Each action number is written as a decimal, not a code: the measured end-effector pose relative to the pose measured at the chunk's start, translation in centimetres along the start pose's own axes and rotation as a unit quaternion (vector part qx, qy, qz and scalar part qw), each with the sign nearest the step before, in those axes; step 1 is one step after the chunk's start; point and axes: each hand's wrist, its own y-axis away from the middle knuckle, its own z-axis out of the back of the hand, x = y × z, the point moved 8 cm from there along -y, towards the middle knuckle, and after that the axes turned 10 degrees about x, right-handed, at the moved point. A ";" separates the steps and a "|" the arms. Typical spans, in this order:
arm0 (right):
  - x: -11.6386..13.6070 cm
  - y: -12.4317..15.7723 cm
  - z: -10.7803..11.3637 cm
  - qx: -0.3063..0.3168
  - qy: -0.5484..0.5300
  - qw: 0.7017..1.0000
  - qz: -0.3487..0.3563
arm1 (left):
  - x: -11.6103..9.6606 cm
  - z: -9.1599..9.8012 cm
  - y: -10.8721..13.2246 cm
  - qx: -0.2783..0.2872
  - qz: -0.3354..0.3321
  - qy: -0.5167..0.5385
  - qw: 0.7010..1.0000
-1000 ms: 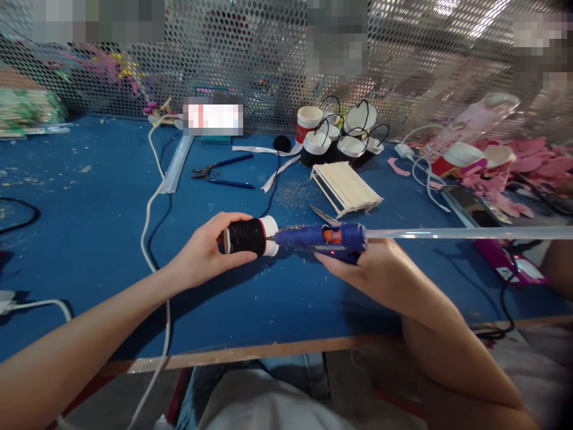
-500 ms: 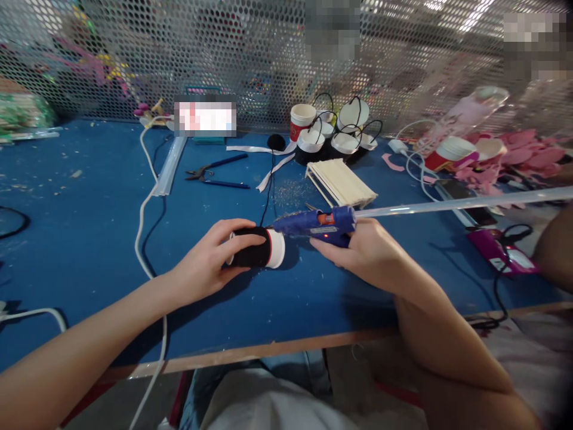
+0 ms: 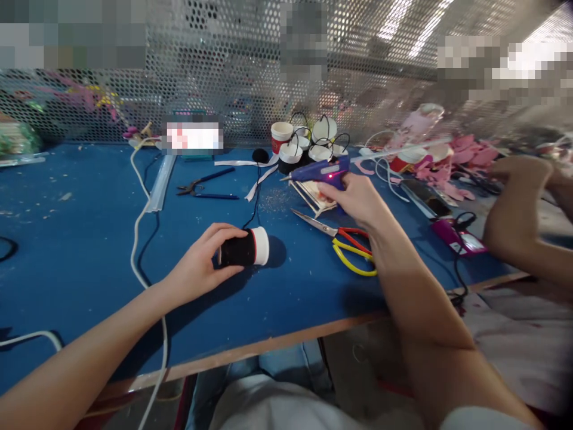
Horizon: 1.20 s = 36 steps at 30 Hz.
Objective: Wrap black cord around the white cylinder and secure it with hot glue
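So the black-wrapped cup (image 3: 237,249) was lying on its side on the table (image 3: 290,304), right in the left hand (image 3: 201,266), white end pointing off to that hand's right. Looked like paper under the black covering, so I'd guess super light, a bit springy, easy to dent if you squeezed hard. The dark wrap probably gave decent grip; the bare white end would likely be slicker. I'd hold it round the wrapped middle, which is basically what the left hand was doing: thumb on the near side, fingers curled over the far side, spread only as wide as the cup.

The right hand (image 3: 358,197) was wrapped round the handle of a blue glue gun (image 3: 319,172), its nozzle aimed leftward, well apart from the cup. Couldn't tell if the trigger was squeezed. I'd keep clear of the nozzle, could be hot. Scissors (image 3: 330,230) lay between the hands, nearer the right, just beside that forearm.
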 end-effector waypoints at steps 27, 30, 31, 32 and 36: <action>8.6 3.9 -13.4 0.304 -0.243 0.914 0.113 | -1.7 -0.7 0.2 0.016 -0.059 -0.021 0.998; 8.1 3.6 -12.0 0.235 -0.262 0.929 0.115 | -1.5 -0.6 0.2 0.020 -0.051 0.000 0.998; 8.0 3.7 -11.6 0.221 -0.263 0.931 0.120 | -1.4 -0.5 0.2 0.017 -0.049 0.011 0.999; 7.9 3.7 -11.2 0.210 -0.265 0.933 0.127 | -1.3 -0.4 0.2 0.013 -0.047 0.023 0.999; 7.4 3.7 -9.9 0.168 -0.268 0.937 0.146 | -0.9 -0.3 0.1 0.006 -0.034 0.068 0.997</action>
